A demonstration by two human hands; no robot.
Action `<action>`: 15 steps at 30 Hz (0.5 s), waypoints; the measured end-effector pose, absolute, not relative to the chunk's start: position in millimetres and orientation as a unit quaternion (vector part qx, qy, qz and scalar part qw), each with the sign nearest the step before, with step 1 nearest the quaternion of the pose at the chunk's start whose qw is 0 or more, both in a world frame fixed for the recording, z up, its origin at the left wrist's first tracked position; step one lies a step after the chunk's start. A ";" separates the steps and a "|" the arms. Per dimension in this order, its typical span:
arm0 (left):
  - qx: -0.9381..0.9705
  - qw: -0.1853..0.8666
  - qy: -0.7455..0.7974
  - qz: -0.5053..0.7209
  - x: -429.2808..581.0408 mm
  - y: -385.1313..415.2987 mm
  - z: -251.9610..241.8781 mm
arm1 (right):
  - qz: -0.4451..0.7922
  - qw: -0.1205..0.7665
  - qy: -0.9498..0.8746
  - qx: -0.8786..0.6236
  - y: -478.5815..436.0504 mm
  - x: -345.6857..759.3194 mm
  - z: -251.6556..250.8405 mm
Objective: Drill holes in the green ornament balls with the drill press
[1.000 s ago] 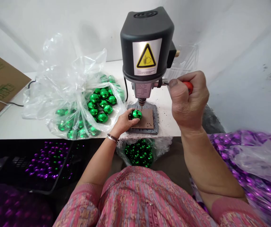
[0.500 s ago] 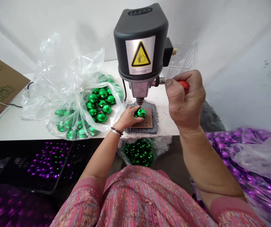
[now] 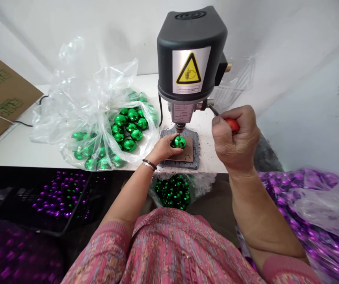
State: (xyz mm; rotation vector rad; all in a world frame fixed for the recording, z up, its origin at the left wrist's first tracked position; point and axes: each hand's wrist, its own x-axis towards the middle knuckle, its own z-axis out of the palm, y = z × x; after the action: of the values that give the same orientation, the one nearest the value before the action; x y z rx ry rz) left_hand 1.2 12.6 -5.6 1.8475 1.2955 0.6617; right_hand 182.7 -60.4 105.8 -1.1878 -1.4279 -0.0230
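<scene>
Thumb and fingers of my left hand (image 3: 166, 148) pinch a shiny green faceted ball (image 3: 178, 142) on a brown board (image 3: 187, 154) on the base of a small drill press (image 3: 191, 59). The drill bit (image 3: 179, 133) points down at the top of the ball; I cannot tell whether it touches. My right hand (image 3: 236, 136) is wrapped around the red knob of the press's feed lever (image 3: 231, 125), right of the machine. Dark shavings lie on the base around the board.
Left of the press, a clear plastic bag (image 3: 98, 102) holds several green balls (image 3: 131, 114). Another bag of green balls (image 3: 172, 191) sits below the table edge. Purple balls fill a black crate (image 3: 58, 195) and a bag (image 3: 311, 213). A cardboard box (image 3: 6, 94) stands far left.
My right hand has come down with the lever's red knob. The view has shifted a little, so the press appears farther right. My left hand still holds the green ball under the bit.
</scene>
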 end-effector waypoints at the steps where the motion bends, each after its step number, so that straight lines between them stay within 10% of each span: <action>1: 0.724 0.387 0.506 0.264 0.8 12.8 -7.3 | -0.020 0.598 -0.622 -0.506 -60.8 183.2 104.2; 15: 0.705 0.418 0.494 0.291 -1.7 8.6 -10.3 | -0.106 0.601 -0.617 -0.497 -60.1 182.5 77.8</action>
State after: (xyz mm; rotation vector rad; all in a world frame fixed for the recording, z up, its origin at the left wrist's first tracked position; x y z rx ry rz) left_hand -1.7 8.6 -10.3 1.7672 1.2388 0.7292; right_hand 182.5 -60.1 77.8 -1.1508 -1.4306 -0.2463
